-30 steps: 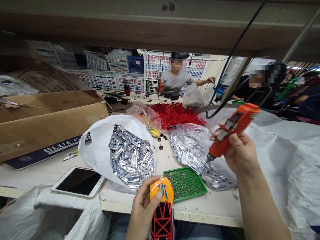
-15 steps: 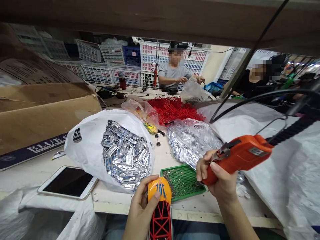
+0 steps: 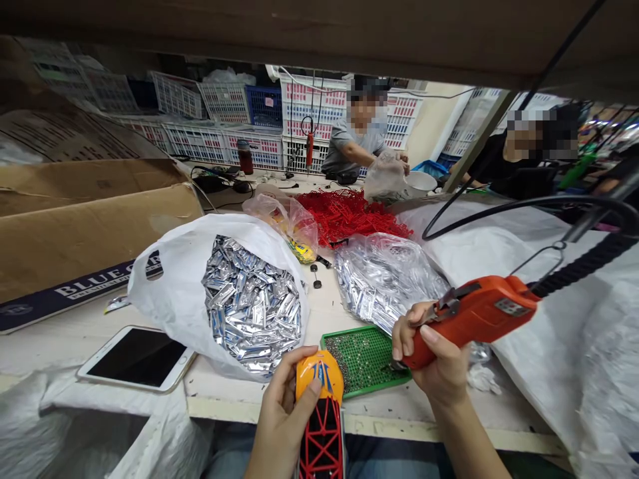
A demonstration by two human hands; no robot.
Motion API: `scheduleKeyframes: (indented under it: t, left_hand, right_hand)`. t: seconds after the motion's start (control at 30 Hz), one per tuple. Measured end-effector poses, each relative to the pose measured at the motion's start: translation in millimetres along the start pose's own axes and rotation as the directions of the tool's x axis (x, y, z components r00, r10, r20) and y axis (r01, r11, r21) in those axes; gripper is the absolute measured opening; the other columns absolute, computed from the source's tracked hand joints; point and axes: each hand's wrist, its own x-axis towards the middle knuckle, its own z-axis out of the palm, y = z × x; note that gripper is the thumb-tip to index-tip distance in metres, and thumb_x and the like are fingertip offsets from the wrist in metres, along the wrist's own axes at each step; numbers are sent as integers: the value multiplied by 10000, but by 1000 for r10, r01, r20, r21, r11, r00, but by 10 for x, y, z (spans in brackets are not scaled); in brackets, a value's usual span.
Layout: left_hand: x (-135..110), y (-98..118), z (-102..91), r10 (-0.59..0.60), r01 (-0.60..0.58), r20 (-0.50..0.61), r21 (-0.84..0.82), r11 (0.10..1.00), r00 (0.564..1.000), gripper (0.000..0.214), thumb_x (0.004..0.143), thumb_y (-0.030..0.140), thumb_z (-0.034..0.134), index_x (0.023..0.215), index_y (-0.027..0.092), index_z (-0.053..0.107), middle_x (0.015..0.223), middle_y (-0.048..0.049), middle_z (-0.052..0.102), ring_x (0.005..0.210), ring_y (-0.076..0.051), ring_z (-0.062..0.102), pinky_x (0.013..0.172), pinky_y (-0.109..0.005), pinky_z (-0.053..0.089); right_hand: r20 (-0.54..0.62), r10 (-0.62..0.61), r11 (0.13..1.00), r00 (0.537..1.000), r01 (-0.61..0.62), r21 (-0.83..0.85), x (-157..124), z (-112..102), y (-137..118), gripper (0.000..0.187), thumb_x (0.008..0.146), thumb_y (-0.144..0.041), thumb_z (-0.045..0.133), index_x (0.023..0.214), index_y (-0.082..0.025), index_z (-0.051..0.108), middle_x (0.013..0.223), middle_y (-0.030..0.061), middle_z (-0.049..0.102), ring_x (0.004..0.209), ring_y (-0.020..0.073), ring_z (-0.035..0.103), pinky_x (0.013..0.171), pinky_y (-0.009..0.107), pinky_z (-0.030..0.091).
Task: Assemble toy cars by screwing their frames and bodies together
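Shifted only slightly since the previous frame: the orange electric screwdriver (image 3: pixel 474 324) stays nearly level, while the co-worker (image 3: pixel 349 143) across the bench now leans forward behind a clear plastic bag (image 3: pixel 387 176).

Right hand (image 3: pixel 434 352): closed firmly around the tool's body. Its long axis runs across the view, with the steel bit low and left, above the green plastic tray of small screws (image 3: pixel 364 359); contact cannot be told. A coiled black cord (image 3: pixel 574 273) leaves the upper right end.

Left hand (image 3: pixel 282 416): wrapped around the orange-and-red toy car body (image 3: pixel 319 376), just left of the tray. Its long axis runs front to back, orange nose pointing away from the person, red lattice frame toward them.

Left of the tray: white plastic bag (image 3: pixel 164 299) filled with silver foil packets (image 3: pixel 252 306).
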Motion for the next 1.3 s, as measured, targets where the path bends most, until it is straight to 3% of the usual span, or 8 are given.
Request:
scheduleKeyframes:
  t: [0.3, 0.5, 0.7, 1.1, 1.3]
  left_hand:
    - [-12, -21, 9, -2, 2, -6, -30, 1000, 1000, 483, 668, 518, 896, 1039, 249, 746, 1015, -12, 772, 934, -160, 720, 814, -181, 572]
    - [20, -57, -17, 33, -32, -26, 30, 999, 999, 483, 715, 531, 856, 1064, 226, 720, 1062, -39, 765, 977, -177, 717, 849, -200, 573]
    - [73, -92, -56, 32, -32, -8, 33, 999, 999, 503, 708, 508, 864, 1076, 204, 705, 1074, -66, 768, 998, -206, 721, 880, -247, 578]
    - [3, -35, 32, 22, -24, -68, -25, 999, 997, 464, 681, 470, 891, 1029, 200, 747, 1091, -68, 785, 1017, -197, 715, 897, -233, 558]
    - [38, -138, -116, 32, -32, -30, 15, 999, 999, 383, 703, 455, 888, 976, 206, 784, 1020, -55, 791, 992, -201, 718, 903, -236, 552]
  right_hand:
    - [-31, -12, 999, 999, 11, -30, -13, 52, -68, 79, 837, -259, 697, 864, -195, 659, 499, -37, 536, 402, 133, 524, 395, 200, 432]
    - [-61, -134, 985, 989, 139, 104, -83, 415, -398, 119, 856, -323, 686, 857, -205, 664, 513, -24, 559, 412, 147, 531, 434, 241, 460]
    - [-12, -104, 981, 995, 104, 164, -193, 723, -337, 148, 889, -358, 678, 867, -220, 628, 537, -30, 557, 420, 147, 531, 456, 251, 444]
    - [-5, -88, 987, 996, 88, 136, -210, 739, -194, 158, 898, -367, 686, 869, -229, 614, 543, -44, 542, 430, 145, 527, 445, 248, 417]
    - [-53, -118, 987, 992, 123, 103, -312, 771, -141, 180, 908, -384, 678, 859, -226, 609, 540, -44, 530, 425, 144, 519, 494, 275, 409]
